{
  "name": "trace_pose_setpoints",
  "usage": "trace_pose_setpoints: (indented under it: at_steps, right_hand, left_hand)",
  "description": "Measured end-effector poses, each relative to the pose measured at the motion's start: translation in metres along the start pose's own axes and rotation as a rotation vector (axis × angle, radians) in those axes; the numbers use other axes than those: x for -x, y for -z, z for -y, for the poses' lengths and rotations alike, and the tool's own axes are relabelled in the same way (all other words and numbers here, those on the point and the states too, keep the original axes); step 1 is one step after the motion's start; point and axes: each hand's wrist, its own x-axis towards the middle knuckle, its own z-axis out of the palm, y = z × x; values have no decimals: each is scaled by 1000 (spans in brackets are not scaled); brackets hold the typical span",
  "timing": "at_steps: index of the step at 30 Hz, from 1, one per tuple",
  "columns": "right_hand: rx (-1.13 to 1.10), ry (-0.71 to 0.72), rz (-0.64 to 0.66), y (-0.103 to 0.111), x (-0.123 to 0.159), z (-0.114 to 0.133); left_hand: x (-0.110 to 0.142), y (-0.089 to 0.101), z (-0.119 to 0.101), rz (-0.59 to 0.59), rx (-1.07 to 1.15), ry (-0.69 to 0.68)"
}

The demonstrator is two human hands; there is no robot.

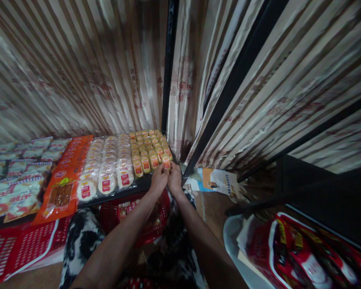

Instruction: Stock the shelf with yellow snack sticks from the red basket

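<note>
You hold a small yellow packet [166,161] at the front right corner of the shelf [144,184], at the near end of the rows of yellow packets [147,146]. Your left hand [159,179] and right hand [175,178] meet on it, fingers pinching it from both sides. Its long axis points away from you. Round white cakes [108,168] lie to the left, then an orange bag [64,180]. A red basket [135,218] is under your arms.

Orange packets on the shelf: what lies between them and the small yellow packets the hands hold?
In the head view, rows of round white cakes in clear wrap.
</note>
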Motion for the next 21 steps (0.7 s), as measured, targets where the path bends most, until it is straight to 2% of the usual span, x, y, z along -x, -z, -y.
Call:
trace_pose_setpoints:
  at_steps: [6, 11, 15, 21]
  right_hand:
    - [33, -9, 1, -6, -9, -7]
    - [92, 38, 11, -11, -12, -10]
    - [167, 60, 55, -12, -15, -11]
    - [216, 94, 33, -17, -19, -15]
  left_hand:
    - [-3, -2, 2, -76, -111, -80]
    - [-3, -1, -1, -94, -95, -106]
    - [-1, -2, -6, -92, -168, -94]
    - [6, -4, -14, -81, -337, -71]
